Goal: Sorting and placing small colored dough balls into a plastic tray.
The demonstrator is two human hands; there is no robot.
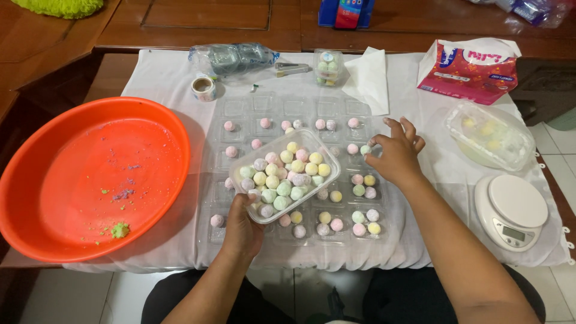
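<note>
Left hand (243, 225) reaching up from below, forearm bare, fingers curled in a grip with the thumb on top. Right hand (395, 155) stretched farther forward on a bare forearm, palm down, fingers spread, thumb and forefinger pinched together at the tips.

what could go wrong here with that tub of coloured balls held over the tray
The left hand grips the clear tub by one corner only, heaped full and tilted; balls could roll out onto the filled compartment tray. The right hand, placing a ball, could nudge neighbouring balls out of their cells.
</note>
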